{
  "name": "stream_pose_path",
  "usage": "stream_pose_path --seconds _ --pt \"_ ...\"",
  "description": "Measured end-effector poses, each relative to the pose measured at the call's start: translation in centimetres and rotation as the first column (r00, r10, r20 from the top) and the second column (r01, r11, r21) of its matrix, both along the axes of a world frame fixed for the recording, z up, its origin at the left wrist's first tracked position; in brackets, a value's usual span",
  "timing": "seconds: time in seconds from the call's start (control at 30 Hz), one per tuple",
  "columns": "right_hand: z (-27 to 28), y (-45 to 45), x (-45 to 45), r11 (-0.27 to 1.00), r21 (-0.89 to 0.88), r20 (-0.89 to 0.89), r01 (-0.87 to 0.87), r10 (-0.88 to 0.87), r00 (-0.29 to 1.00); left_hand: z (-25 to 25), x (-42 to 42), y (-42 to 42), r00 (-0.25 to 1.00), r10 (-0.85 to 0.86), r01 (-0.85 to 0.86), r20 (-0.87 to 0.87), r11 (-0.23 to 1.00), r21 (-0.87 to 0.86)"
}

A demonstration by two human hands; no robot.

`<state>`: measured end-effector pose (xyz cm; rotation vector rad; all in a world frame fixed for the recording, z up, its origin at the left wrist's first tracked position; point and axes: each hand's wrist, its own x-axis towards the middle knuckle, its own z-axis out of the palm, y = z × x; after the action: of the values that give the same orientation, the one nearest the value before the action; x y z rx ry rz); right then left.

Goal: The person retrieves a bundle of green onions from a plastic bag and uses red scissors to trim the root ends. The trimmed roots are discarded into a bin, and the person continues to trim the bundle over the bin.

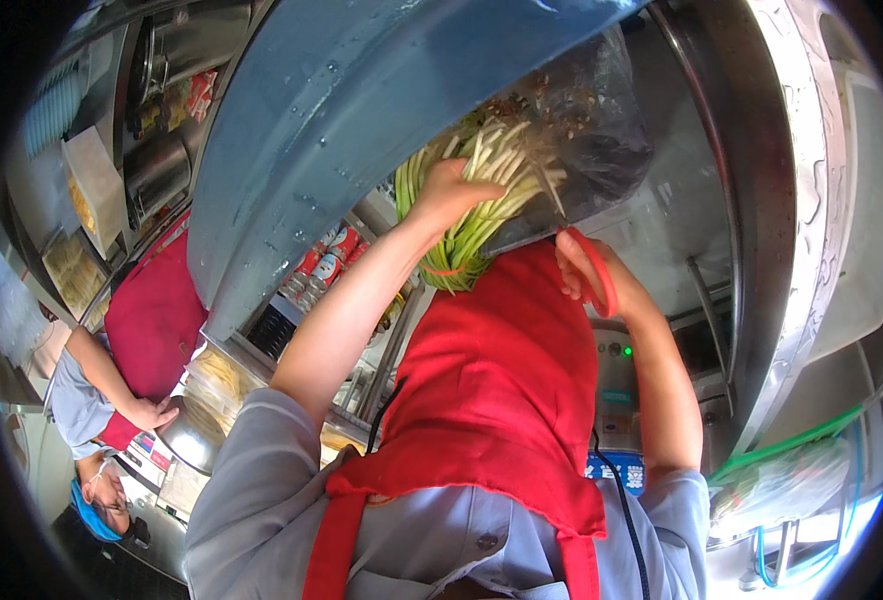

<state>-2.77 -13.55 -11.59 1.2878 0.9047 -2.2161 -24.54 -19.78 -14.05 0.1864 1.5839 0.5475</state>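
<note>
My left hand (456,193) grips a thick bundle of long green stalks with pale ends (486,172), which look like garlic shoots or scallions. An orange band (443,271) runs around the bundle's lower, bent end. My right hand (587,262) holds red-handled scissors (605,277), with fingers through the handle loops. The blades point up and away from me, at the pale ends; whether they touch a stalk is unclear. Beneath and beyond the bundle lies a dark plastic bag (606,150) with small brown scraps (554,109) on it.
A large blue-grey surface with water drops (299,135) rises at my upper left. A metal frame edge (756,187) curves along the right. Red-and-white cans (325,266) stand on a shelf beyond my left arm. At far left, a co-worker in a dark red apron (156,322) touches a metal bowl (193,431).
</note>
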Motion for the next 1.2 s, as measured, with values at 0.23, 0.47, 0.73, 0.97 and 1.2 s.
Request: stream_pose_path --seconds 0.23,0.47,0.73,0.97,1.2 --pt "1.1 -0.1 -0.4 0.822 0.438 0.088 -0.364 0.364 0.927 -0.8 -0.3 -1.1 0.976 0.170 -0.183 0.138 0.979 0.093" --pt "1.3 1.1 -1.5 0.770 0.403 0.174 -0.495 0.466 0.867 -0.4 -0.4 -0.9 0.971 0.144 -0.154 0.191 0.987 0.036" --pt "1.0 1.3 -1.1 0.815 0.319 0.129 -0.483 0.468 0.874 -0.9 -0.2 -1.2 0.966 0.189 -0.199 0.175 0.979 0.041" --pt "0.0 0.4 -1.1 0.781 0.517 0.177 -0.351 0.303 0.936 -0.8 -0.5 -0.7 0.968 0.171 -0.182 0.181 0.983 0.041" --pt "-0.3 0.2 -0.5 0.913 0.334 0.134 -0.235 0.201 0.971 -0.4 -1.0 -0.2 0.966 0.150 -0.168 0.212 0.983 0.072"
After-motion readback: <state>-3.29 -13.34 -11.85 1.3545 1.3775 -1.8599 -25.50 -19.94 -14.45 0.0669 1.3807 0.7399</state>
